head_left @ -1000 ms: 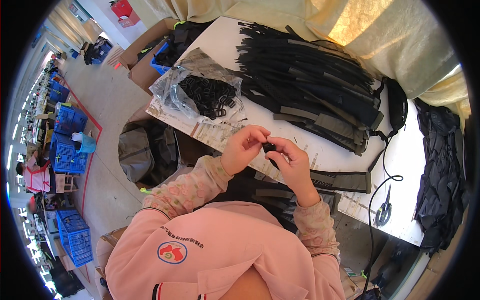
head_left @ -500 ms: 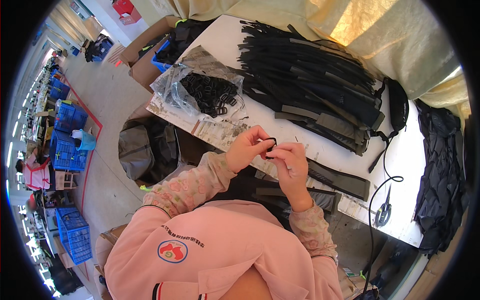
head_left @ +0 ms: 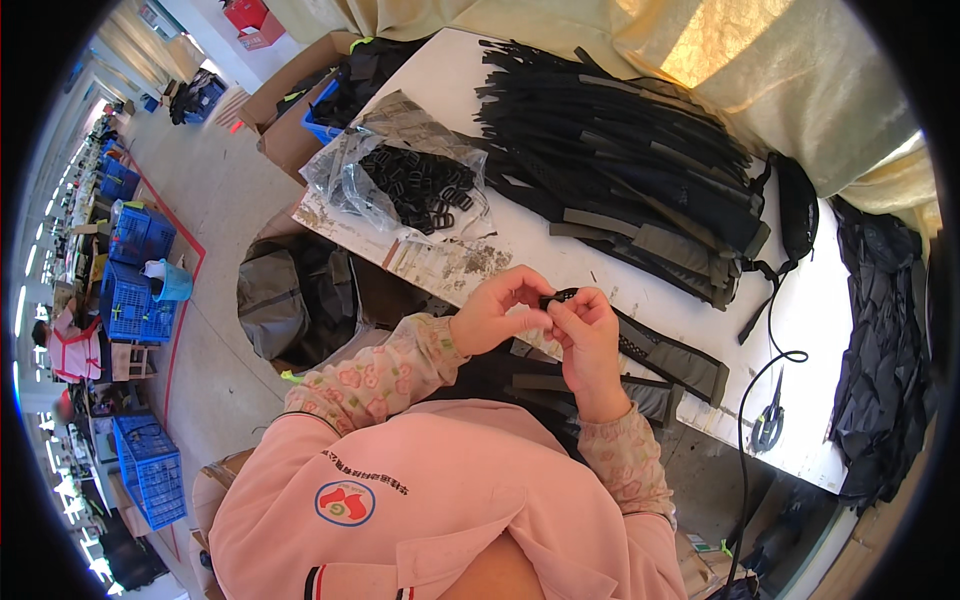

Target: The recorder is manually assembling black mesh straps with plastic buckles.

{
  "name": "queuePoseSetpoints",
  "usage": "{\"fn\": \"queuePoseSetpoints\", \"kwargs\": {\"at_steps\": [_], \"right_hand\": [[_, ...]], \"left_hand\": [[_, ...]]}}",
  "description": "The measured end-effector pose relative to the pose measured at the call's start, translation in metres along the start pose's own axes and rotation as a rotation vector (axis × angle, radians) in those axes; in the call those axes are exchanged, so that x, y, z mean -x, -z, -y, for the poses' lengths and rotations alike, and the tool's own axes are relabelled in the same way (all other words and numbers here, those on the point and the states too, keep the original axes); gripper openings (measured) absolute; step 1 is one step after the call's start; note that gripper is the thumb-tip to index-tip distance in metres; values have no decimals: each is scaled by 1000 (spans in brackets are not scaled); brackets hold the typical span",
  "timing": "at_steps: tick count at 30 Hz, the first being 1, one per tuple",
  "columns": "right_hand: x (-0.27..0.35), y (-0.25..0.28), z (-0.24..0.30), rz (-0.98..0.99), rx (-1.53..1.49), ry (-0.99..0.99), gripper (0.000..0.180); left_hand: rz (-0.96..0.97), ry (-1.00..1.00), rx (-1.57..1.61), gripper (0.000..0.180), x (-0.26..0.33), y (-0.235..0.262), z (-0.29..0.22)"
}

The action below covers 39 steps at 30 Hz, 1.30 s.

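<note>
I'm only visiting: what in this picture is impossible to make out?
All in the head view:
- Small black piece: its full shape, covered by the fingers.
- Black mesh strap with a grey patch: its left end, hidden behind the right hand.
- Small black plastic buckles in the clear plastic bag: their number, because they overlap.
- Person in pink at far left: their hands, too small.
</note>
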State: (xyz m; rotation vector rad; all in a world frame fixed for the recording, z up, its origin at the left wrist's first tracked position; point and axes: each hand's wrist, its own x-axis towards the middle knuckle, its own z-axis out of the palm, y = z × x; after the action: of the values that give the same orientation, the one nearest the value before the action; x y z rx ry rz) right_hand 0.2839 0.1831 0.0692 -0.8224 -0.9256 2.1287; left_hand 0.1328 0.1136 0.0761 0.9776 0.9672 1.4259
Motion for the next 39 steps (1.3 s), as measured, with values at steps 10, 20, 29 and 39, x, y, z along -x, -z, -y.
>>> {"fn": "queuePoseSetpoints", "kwargs": {"at_steps": [10, 20, 29, 39], "right_hand": [[-9, 9, 22, 145, 405, -59, 13], [-85, 66, 55, -327, 1666, 920, 23], [-89, 85, 71, -277, 1716, 1112, 25], [6, 90, 59, 11, 1720, 912, 23]], "left_hand": [[212, -183, -513, 31, 6, 17, 12], [-373, 443, 497, 31, 99, 68, 5], [-324, 163, -366, 25, 78, 54, 16], [-97, 232, 830, 25, -68, 25, 43]]}}
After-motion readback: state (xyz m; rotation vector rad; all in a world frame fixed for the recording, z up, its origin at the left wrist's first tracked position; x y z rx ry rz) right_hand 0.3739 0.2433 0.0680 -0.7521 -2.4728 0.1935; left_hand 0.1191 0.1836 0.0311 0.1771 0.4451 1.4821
